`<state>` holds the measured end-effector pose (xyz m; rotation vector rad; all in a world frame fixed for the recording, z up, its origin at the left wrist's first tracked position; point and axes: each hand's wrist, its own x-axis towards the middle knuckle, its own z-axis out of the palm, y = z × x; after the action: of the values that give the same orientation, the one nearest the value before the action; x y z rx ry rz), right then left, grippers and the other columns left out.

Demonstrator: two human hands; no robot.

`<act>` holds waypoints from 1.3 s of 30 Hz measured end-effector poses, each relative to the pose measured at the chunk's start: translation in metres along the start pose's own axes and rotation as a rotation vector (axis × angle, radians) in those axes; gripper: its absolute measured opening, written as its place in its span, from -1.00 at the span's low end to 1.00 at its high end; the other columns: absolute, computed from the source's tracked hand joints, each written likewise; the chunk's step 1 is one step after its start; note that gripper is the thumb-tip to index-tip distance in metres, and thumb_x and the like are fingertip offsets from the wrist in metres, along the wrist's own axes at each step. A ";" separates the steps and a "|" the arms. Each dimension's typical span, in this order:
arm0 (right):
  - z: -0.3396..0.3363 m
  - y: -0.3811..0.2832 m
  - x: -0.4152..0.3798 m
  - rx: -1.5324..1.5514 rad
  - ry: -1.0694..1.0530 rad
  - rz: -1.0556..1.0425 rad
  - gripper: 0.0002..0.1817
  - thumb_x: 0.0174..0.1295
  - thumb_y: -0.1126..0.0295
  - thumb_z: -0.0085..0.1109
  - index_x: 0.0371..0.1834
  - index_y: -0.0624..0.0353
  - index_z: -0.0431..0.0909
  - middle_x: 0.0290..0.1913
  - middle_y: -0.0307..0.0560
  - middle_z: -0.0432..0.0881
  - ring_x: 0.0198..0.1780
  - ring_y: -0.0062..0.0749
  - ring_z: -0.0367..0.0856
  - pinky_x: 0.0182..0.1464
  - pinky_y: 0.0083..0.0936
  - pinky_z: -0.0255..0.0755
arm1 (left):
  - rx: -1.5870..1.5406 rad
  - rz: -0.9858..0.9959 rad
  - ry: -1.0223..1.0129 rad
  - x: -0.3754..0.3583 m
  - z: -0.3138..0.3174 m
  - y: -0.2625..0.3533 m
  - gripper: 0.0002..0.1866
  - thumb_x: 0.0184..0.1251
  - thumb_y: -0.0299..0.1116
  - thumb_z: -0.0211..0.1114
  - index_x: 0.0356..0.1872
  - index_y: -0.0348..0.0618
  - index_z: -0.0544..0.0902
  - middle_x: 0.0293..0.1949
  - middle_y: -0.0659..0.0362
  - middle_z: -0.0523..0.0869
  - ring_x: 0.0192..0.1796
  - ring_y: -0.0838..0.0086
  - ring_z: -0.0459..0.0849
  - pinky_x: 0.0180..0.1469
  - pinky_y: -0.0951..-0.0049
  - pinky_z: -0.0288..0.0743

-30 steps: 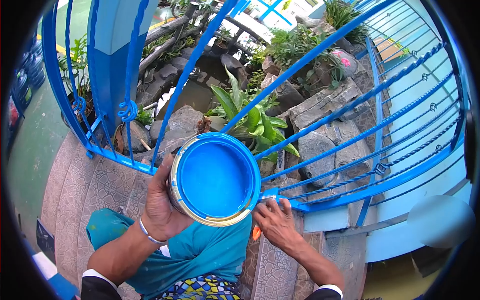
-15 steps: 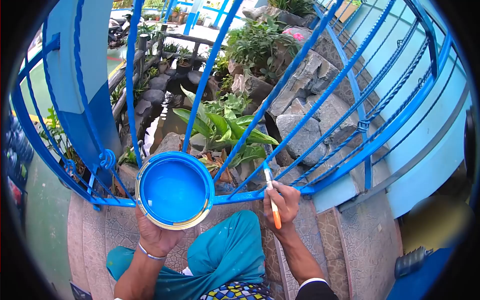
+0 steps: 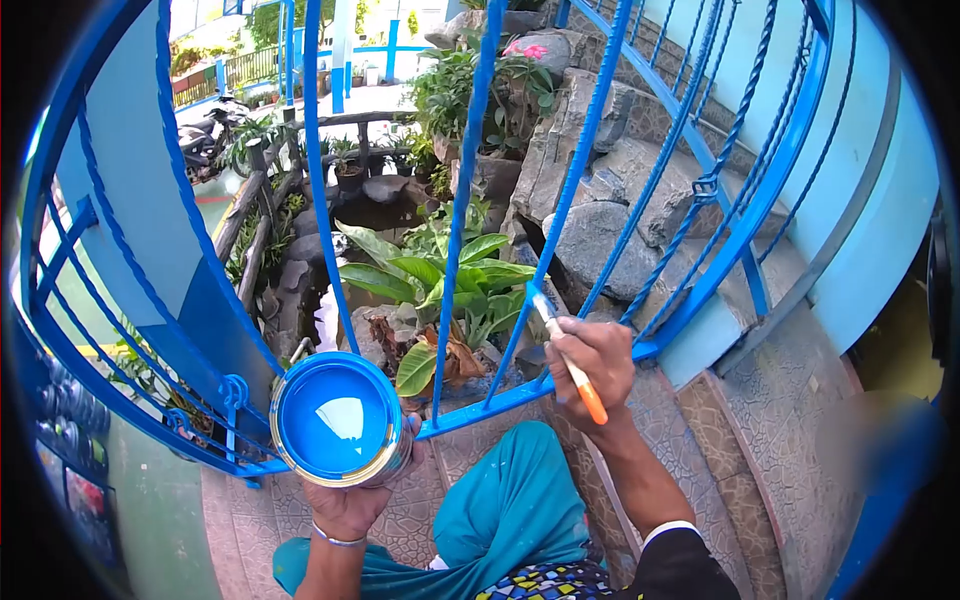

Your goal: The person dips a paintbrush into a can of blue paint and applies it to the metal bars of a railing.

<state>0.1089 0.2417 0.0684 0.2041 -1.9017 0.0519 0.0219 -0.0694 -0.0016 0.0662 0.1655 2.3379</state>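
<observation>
Here, low in the frame and left of centre, your left hand (image 3: 350, 505) cupped a paint can (image 3: 337, 420) from underneath, fingers curled up around its side so that a fingertip showed at the can's right edge. The can sat upright and open, full of blue paint with a pale reflection on the surface, its metal rim streaked with blue. It hung just in front of the bottom rail of the blue railing (image 3: 455, 260), beside a small scroll in the ironwork at lower left. A thin bracelet (image 3: 337, 540) circled that wrist. Right of centre, your right hand (image 3: 592, 365) was closed around a brush (image 3: 565, 355), the orange handle sticking out down and to the right below your fingers, the blue-tipped bristle end pointing up and to the left. The bristles were at, or just beside, one of the upright bars near the middle of the frame; I could not tell whether they touched it. The two hands were well apart, with a bar and the bottom rail between them. Behind the railing, in the middle of the frame, stood a broad-leaved plant (image 3: 440, 275), with grey rocks (image 3: 600, 230) to the upper right. Your knee in teal trousers (image 3: 500, 520) filled the bottom centre, over patterned paving (image 3: 790, 420).
</observation>
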 end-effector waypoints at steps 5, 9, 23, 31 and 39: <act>-0.002 -0.009 -0.016 -0.053 0.025 -0.069 -0.59 0.13 0.45 0.54 0.08 -0.13 0.77 0.20 -0.14 0.76 -0.02 -0.24 0.71 0.06 -0.18 0.44 | -0.008 -0.020 -0.014 0.001 0.003 -0.001 -0.09 0.50 0.31 0.30 0.67 -0.09 0.38 0.54 -0.26 0.48 0.55 -0.30 0.44 0.50 -0.35 0.47; 0.009 -0.021 -0.041 0.063 -0.327 0.002 -0.63 0.16 0.42 0.46 0.07 -0.02 0.76 0.11 -0.24 0.80 0.00 -0.30 0.75 0.11 -0.19 0.37 | 0.029 -0.023 -0.006 0.002 0.005 -0.001 -0.10 0.50 0.34 0.28 0.64 -0.08 0.43 0.53 -0.26 0.50 0.55 -0.28 0.45 0.49 -0.35 0.47; 0.002 -0.022 0.057 0.654 0.530 0.299 -0.63 0.31 0.58 0.56 0.14 0.32 0.67 0.03 0.12 0.79 0.05 -0.21 0.82 0.14 -0.34 0.73 | 0.005 -0.014 -0.006 0.006 -0.002 -0.001 0.05 0.33 0.55 0.26 0.55 -0.16 0.50 0.41 -0.22 0.63 0.50 -0.30 0.51 0.46 -0.40 0.41; 0.008 -0.022 0.130 0.941 0.723 0.513 -0.62 0.48 0.53 0.39 0.28 0.39 0.55 0.08 0.12 0.76 0.01 -0.26 0.88 -0.05 -0.36 0.94 | -0.027 -0.010 -0.114 0.006 -0.008 0.004 0.13 0.28 0.62 0.25 0.63 -0.10 0.40 0.45 -0.22 0.61 0.49 -0.34 0.53 0.47 -0.46 0.41; 0.047 -0.028 0.163 1.169 0.703 0.693 -0.62 0.48 0.50 0.41 0.27 0.37 0.56 0.07 0.10 0.78 -0.04 -0.25 0.90 -0.08 -0.36 0.95 | 0.019 0.010 -0.133 0.009 -0.007 0.005 0.19 0.20 0.59 0.39 0.70 0.00 0.31 0.50 -0.21 0.56 0.43 -0.35 0.60 0.44 -0.39 0.52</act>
<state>0.0181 0.1887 0.2038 0.2436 -0.9614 1.5041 0.0118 -0.0670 -0.0082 0.2314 0.1216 2.3334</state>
